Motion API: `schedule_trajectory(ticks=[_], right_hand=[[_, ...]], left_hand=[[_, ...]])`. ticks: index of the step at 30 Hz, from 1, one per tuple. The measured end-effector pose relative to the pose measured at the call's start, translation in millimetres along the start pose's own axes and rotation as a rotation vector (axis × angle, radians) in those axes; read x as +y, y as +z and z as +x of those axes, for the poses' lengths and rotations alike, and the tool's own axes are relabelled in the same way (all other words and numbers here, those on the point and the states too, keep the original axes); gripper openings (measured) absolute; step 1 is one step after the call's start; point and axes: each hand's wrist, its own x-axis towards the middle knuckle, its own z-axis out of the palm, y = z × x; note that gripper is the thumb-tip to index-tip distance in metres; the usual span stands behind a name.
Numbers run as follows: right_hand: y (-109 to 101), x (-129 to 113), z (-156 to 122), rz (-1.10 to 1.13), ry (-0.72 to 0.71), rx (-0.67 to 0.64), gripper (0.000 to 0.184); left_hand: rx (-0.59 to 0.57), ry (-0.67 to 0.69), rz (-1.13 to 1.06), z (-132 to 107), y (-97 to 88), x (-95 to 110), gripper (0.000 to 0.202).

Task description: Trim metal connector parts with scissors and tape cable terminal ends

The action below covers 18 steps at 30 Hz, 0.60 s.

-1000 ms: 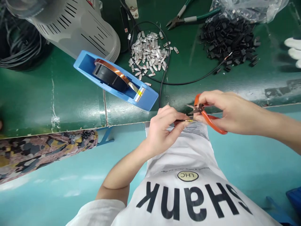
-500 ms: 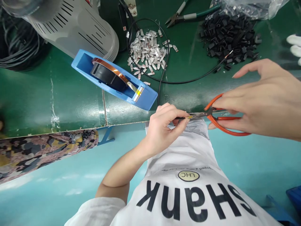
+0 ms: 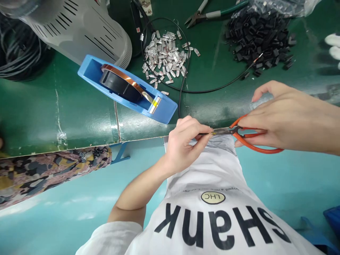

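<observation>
Green workbench (image 3: 79, 106) seen from above, teal floor (image 3: 53, 219) below its front edge. Left hand (image 3: 183, 141) at the bench edge, in front of the white shirt (image 3: 212, 198), thumb and fingers pinched shut on the end of a thin black cable (image 3: 209, 91). A short stub with a yellowish tip sticks out of the pinch toward the right. The rest of the cable goes up from the hand and loops across the bench.

Right hand (image 3: 292, 117) grips the orange-handled scissors (image 3: 236, 131), fingers closed around the handle loops, index finger lifted and curled above. Blades point left and are nearly together, with the tips at the yellowish cable tip; cannot tell whether they bite it. The hands are apart, joined only by scissors and cable.

Blue tape dispenser (image 3: 166, 106) lies just behind the left hand, with an amber tape roll (image 3: 119, 83) in it. Behind that is a pile of small metal shells (image 3: 166, 56) inside the cable loop. A heap of black plastic parts (image 3: 257, 35) is at the far right, next to a clear bag (image 3: 281, 7). Green-handled pliers (image 3: 209, 15) lie at the top, a grey vented machine housing (image 3: 79, 32) top left. Another person's white-gloved hand (image 3: 334, 44) shows at the right edge. Patterned fabric (image 3: 53, 170) sits under the bench edge on the left
</observation>
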Motion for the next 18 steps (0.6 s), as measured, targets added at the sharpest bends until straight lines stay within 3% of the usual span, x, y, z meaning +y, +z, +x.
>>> schedule_trajectory(ticks=[5, 8, 18], right_hand=[[9, -3, -1, 0.319, 0.121, -0.08, 0.037], [6, -6, -2, 0.373, 0.18, -0.119, 0.037], [-27, -21, 7, -0.028, 0.12, 0.018, 0.023]], left_hand=[[-0.02, 0.012, -0.013, -3, 0.0, 2, 0.004], [-0.032, 0.04, -0.021, -1, -3.5, 3, 0.005], [-0.023, 0.072, 0.018, 14, -19.1, 7, 0.004]])
